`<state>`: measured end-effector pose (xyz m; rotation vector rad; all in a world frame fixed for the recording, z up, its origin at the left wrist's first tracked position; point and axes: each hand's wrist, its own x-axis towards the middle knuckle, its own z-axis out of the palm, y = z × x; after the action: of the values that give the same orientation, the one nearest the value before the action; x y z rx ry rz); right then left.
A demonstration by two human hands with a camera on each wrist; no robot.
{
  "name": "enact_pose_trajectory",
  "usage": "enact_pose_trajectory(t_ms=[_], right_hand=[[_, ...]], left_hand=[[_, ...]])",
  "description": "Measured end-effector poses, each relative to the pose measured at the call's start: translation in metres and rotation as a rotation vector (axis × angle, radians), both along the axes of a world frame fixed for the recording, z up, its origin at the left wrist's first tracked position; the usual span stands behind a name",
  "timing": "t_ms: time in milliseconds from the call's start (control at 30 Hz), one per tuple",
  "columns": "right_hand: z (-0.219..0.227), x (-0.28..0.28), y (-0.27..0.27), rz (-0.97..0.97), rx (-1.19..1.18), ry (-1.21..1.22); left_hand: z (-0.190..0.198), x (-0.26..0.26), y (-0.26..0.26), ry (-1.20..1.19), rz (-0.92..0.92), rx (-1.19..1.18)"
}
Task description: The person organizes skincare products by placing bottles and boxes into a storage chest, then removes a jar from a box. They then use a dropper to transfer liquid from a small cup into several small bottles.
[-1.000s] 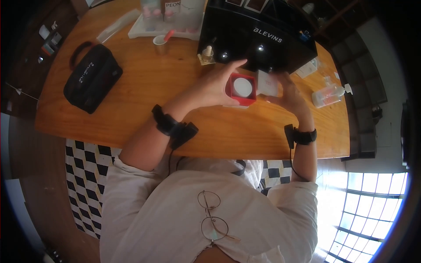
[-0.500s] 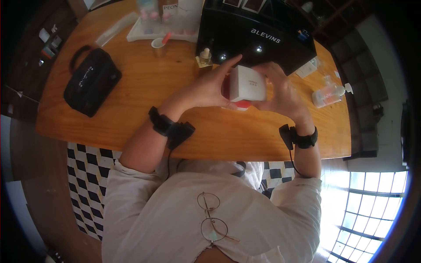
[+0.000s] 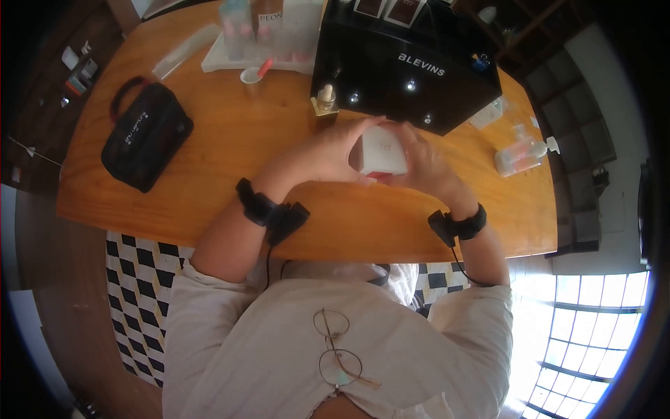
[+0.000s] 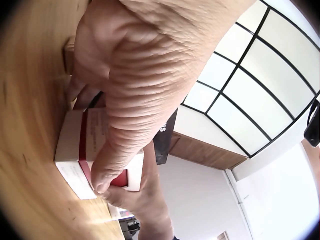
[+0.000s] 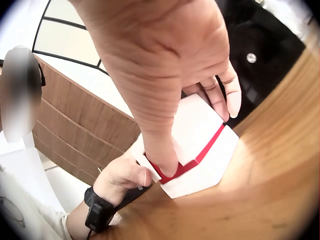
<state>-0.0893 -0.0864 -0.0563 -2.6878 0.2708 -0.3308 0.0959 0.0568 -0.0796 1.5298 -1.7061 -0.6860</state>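
Note:
A small white box [image 3: 384, 150] with printing on its lid is low over the wooden table, between my two hands. The fingers and thumb of my left hand [image 3: 331, 151] curl round its left side. From the other side my right hand [image 3: 430, 167] grips the white lid [image 5: 196, 125], fingers at the far edge and thumb at the near one. A red band [image 5: 206, 150] shows between the lid and the white base [image 5: 207, 170]. In the left wrist view the left thumb presses on the box near its red part. What the box holds is hidden under the lid.
A black BLEVINS cabinet [image 3: 412, 77] stands just behind the hands. A dropper bottle [image 3: 326, 98], a small cup [image 3: 252, 78] and a white tray [image 3: 216, 61] are at the back. A black pouch [image 3: 148, 136] lies left; a pump bottle [image 3: 520, 155] stands right.
The right hand has brought the white lid leftward over the red open box, covering the round white item inside. Both hands with the box have shifted slightly toward the body.

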Motion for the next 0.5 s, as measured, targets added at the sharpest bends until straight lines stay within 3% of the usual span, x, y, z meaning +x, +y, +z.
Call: enact_pose_trajectory(t_ms=[100,333,500], right_hand=[[-0.022,-0.007,-0.006,-0.011,0.107,-0.019],[-0.004,-0.015,0.007,0.028,-0.057,-0.147],[0.049,-0.037,0.013,-0.020,-0.166,-0.338]], left_hand=[[-0.005,0.002,0.000,0.033,-0.018,0.001],[-0.007,0.003,0.001,0.120,-0.064,-0.027],[-0.005,0.009,-0.001,0.248,-0.051,0.068]])
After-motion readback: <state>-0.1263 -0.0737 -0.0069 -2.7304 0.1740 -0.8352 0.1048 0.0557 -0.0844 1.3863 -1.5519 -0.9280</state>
